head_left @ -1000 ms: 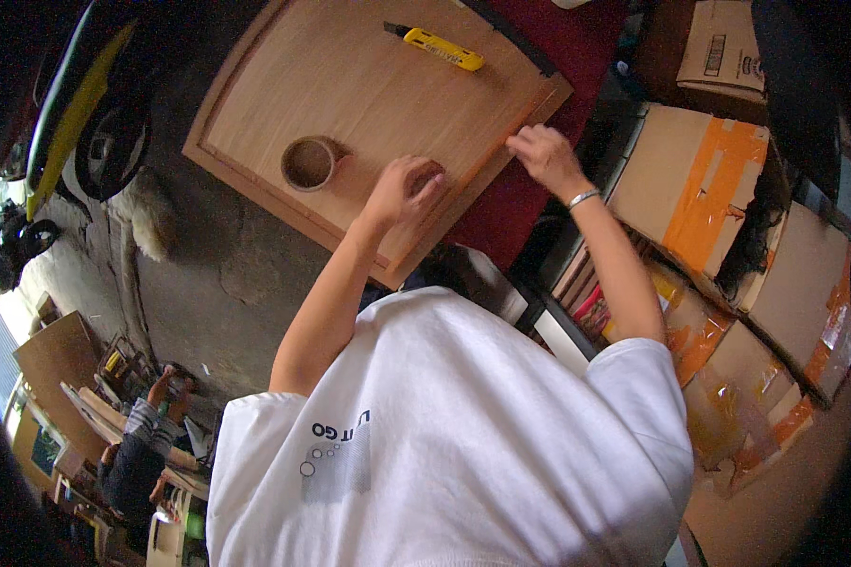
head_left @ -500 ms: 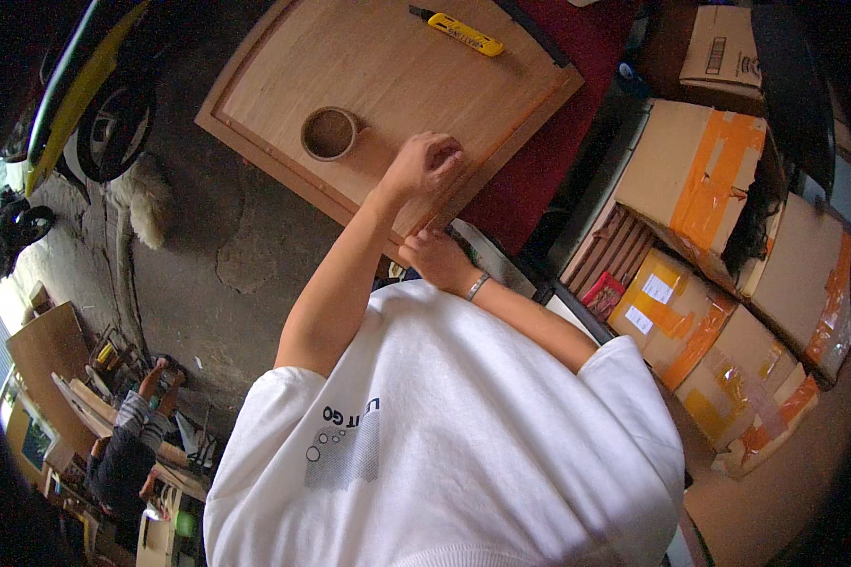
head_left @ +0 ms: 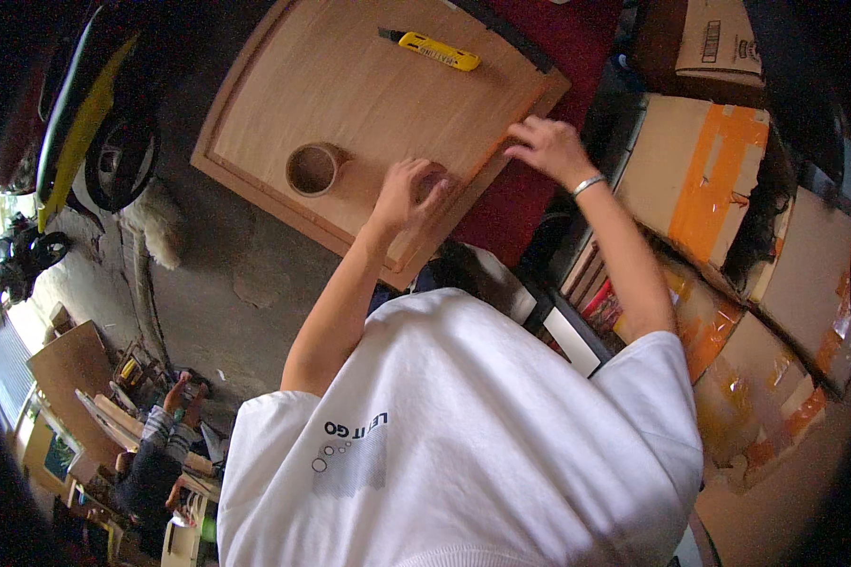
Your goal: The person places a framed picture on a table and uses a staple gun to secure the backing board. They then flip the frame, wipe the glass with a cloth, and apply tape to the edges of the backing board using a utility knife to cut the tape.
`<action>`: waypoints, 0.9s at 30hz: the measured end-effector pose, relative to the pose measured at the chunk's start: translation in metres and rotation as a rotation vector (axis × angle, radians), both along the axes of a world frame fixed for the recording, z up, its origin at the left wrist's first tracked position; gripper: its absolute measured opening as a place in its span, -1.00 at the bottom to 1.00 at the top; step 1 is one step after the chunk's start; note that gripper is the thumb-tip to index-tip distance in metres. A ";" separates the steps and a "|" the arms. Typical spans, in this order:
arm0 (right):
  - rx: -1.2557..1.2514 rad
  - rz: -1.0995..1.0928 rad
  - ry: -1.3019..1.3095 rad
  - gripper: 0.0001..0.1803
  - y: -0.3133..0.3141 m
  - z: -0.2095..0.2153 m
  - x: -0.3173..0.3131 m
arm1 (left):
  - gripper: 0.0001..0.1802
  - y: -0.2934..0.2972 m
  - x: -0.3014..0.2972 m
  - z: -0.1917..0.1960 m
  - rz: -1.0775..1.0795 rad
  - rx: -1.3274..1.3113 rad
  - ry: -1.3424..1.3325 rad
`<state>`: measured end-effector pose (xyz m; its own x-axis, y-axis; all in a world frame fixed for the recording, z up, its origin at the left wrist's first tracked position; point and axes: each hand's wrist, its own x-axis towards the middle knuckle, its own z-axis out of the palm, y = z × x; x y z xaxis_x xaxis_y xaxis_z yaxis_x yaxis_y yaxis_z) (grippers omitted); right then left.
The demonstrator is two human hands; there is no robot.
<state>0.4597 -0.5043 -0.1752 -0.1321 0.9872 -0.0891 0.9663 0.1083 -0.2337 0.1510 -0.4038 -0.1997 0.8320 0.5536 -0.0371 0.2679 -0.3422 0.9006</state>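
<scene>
A framed wooden panel (head_left: 284,99), shaped like a cabinet door, lies in front of me. My left hand (head_left: 407,198) is low over its near right part, fingers curved and thumb held apart, with nothing visible between them. My right hand (head_left: 553,149) reaches to the panel's right edge. Its fingers are partly stretched, with the tips at an orange-brown strip (head_left: 503,146) along that edge; whether they pinch it I cannot tell. A brown ring-shaped roll (head_left: 314,170), like tape, lies left of my left hand. Farther off lies a yellow utility knife (head_left: 439,51), its dark tip pointing left.
Dark red cloth (head_left: 501,213) shows beyond the panel's right edge. Cardboard boxes (head_left: 686,175) with orange tape are stacked on the right. Motorcycle parts (head_left: 118,161) stand at the far left. A co-worker (head_left: 151,472) is among wooden boards at the lower left.
My right hand has moved from the panel's near corner, up and right to its right edge. My left hand has shifted slightly left and down, its fingers more spread. The panel appears slightly shifted.
</scene>
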 end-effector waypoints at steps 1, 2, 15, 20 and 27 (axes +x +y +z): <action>0.012 -0.008 -0.022 -0.56 0.008 0.000 0.025 | -0.70 -0.002 0.001 0.001 0.014 0.064 0.028; 0.032 -0.025 -0.072 -0.55 0.014 -0.002 0.044 | -0.67 -0.004 0.003 0.002 0.025 0.113 0.065; -0.087 -0.753 0.302 -0.31 0.024 -0.022 0.069 | -0.32 -0.002 0.109 0.014 0.131 0.362 0.234; -0.083 -0.998 0.498 0.07 0.027 -0.033 0.047 | -0.27 0.005 0.115 0.005 0.101 0.284 0.227; -0.057 -1.194 0.432 0.10 0.043 -0.038 0.024 | -0.24 0.000 0.118 0.000 0.111 0.284 0.294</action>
